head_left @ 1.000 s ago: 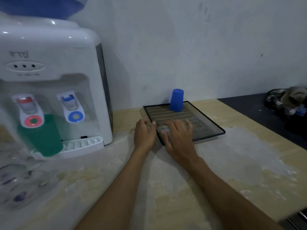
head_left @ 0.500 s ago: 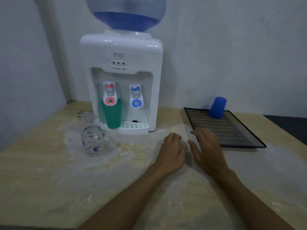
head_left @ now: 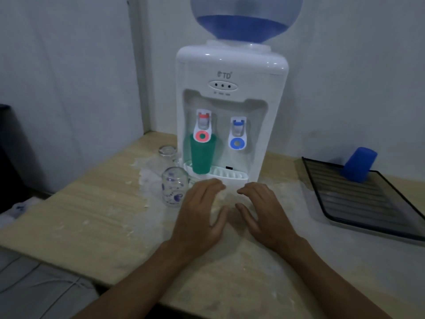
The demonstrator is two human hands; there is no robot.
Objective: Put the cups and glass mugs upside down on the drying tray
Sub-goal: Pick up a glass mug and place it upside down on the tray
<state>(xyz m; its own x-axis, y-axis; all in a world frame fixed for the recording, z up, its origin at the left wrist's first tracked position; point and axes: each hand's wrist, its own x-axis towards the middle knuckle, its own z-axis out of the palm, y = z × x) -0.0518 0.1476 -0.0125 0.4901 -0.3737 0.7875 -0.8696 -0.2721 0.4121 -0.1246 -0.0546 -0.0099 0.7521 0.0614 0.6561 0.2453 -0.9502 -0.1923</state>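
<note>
A blue cup (head_left: 359, 164) stands upside down at the back of the dark slatted drying tray (head_left: 372, 217) on the right. A green cup (head_left: 202, 155) stands on the drip ledge under the red tap of the white water dispenser (head_left: 230, 107). A glass mug with purple print (head_left: 174, 189) stands left of the ledge, and a second glass mug (head_left: 167, 151) sits behind it by the dispenser's side. My left hand (head_left: 202, 212) and my right hand (head_left: 264, 210) hover over the table in front of the dispenser, fingers apart, holding nothing. The left hand is just right of the printed mug.
The wooden table (head_left: 92, 215) has white patches on its top and ends at a wall corner behind the dispenser. A blue water bottle (head_left: 246, 17) sits on top of the dispenser. A dark object (head_left: 9, 143) stands off the table's left edge.
My view has swung left from the tray to the dispenser. Both hands have left the tray's front edge and moved left, now in front of the drip ledge near the printed mug.
</note>
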